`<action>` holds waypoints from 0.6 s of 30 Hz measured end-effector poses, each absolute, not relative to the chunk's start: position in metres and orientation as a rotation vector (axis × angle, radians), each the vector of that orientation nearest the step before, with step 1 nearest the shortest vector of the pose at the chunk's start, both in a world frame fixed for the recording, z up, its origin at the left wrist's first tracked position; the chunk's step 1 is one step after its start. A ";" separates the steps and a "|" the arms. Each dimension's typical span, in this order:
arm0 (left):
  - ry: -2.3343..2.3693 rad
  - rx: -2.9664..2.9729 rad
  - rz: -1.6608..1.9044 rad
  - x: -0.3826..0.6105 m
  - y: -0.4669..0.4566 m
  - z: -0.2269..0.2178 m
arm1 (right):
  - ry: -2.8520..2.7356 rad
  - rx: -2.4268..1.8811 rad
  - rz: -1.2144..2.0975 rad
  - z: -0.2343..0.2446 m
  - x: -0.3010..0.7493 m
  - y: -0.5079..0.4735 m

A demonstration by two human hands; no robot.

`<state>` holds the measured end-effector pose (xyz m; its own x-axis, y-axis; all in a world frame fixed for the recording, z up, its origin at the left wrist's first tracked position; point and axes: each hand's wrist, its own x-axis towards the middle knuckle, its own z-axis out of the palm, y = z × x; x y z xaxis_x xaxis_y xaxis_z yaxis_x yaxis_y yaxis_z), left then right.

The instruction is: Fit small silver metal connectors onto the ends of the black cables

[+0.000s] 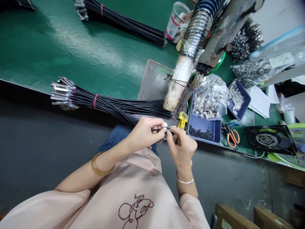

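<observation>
What passes between the fingertips is almost too small to read: the left hand [143, 133] pinches the end of a thin black cable [158, 129] between thumb and forefinger, fingers curled closed around it, while the right hand [182, 146], likewise closed to a pinch, meets it tip to tip and holds what looks like a small metal piece [172, 129], mostly hidden by the fingers. Both hands hover just off the edge of the green table [71, 41], above the person's lap; a bangle sits on the left wrist, a thin bracelet on the right. Just beyond them lies a bundle of black cables [114, 106] tied with a red band, its metal-tipped ends fanned out to the left. To the right, a blue tray [202, 132] holds dark small parts and a clear bag of metal clips [209, 98]; orange-handled scissors [232, 136] lie beside it. A wrapped duct [188, 63] slants down over the table, its upper end cut off by the frame. A second cable bundle [124, 22] lies farther back.
</observation>
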<state>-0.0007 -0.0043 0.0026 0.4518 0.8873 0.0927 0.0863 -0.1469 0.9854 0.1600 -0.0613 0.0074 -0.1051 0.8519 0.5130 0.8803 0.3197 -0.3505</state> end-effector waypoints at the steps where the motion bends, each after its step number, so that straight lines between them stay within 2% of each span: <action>1: 0.874 1.598 0.877 -0.001 -0.004 0.003 | -1.917 -1.542 -0.002 0.007 0.158 -0.060; 6: 0.828 1.591 0.860 -0.003 -0.002 0.004 | -1.578 -1.597 0.437 0.006 0.166 -0.063; 9: 0.830 1.533 0.858 -0.003 -0.001 0.003 | -1.556 -1.597 0.301 0.011 0.174 -0.068; 14: 0.874 1.586 0.858 -0.003 -0.001 0.002 | -1.918 -1.503 -0.008 0.014 0.166 -0.066; 18: 0.896 1.653 0.848 -0.003 -0.001 0.001 | -1.895 -1.530 -0.038 0.006 0.154 -0.060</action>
